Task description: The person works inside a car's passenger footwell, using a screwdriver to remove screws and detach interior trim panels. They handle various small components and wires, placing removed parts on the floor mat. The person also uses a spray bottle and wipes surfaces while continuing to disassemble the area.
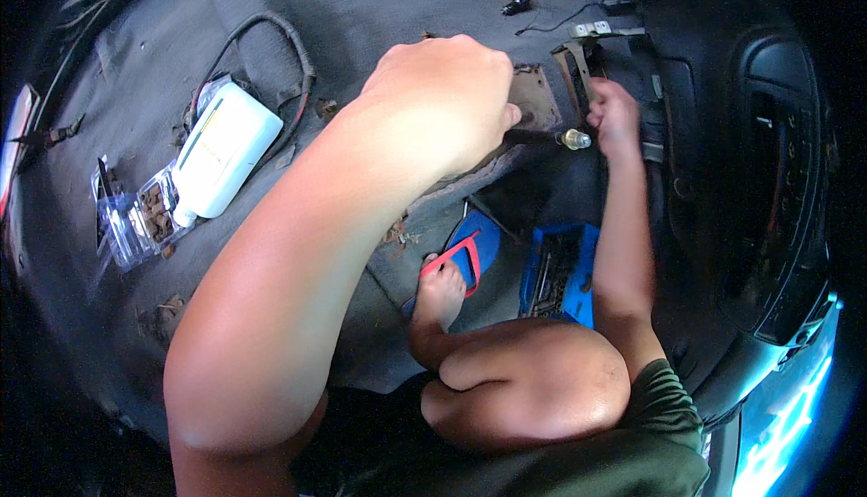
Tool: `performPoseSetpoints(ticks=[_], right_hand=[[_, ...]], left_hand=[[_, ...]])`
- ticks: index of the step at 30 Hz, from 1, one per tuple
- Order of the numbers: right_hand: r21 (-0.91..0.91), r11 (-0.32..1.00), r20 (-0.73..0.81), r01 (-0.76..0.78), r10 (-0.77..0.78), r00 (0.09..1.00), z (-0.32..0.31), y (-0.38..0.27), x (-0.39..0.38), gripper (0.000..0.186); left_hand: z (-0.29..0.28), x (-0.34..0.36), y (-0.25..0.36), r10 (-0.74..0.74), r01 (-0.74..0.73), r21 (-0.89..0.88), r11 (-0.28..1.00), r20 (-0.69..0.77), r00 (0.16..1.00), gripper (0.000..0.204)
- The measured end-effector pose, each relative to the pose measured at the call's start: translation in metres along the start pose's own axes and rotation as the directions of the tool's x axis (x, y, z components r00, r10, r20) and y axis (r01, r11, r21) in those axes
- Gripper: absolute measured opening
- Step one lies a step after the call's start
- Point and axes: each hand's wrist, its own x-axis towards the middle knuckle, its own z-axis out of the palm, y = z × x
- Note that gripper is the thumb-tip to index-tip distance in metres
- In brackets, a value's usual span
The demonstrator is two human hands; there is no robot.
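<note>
Nearest, the left forearm (280, 271) is slanted up from the lower left; the left hand (452, 90) is turned knuckles-up, its fingers curled round a metal-tipped tool (569, 138) pointed rightward. Beyond, the right hand (616, 117) is raised to a metal bracket (580, 70), its blurred fingers bent; whether it is gripped cannot be told.

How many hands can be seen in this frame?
2: the left hand, curled at upper centre beside a metal-tipped tool, and the right hand, farther right by a metal bracket. The left palm is hidden.
</note>
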Motion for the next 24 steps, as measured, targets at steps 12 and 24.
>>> performPoseSetpoints(ticks=[12,24], right_hand=[[-0.880,0.473,-0.077,-0.043,-0.051,0.996,0.064,0.017,-0.014,0.087],[-0.752,0.558,-0.042,0.351,-0.572,0.819,0.060,0.010,-0.061,0.029]], left_hand=[[0.001,0.002,-0.001,-0.013,0.014,0.024,1.000,-0.030,0.999,0.040],[-0.003,0.003,0.002,-0.015,0.015,-0.011,1.000,0.011,1.000,0.040]])
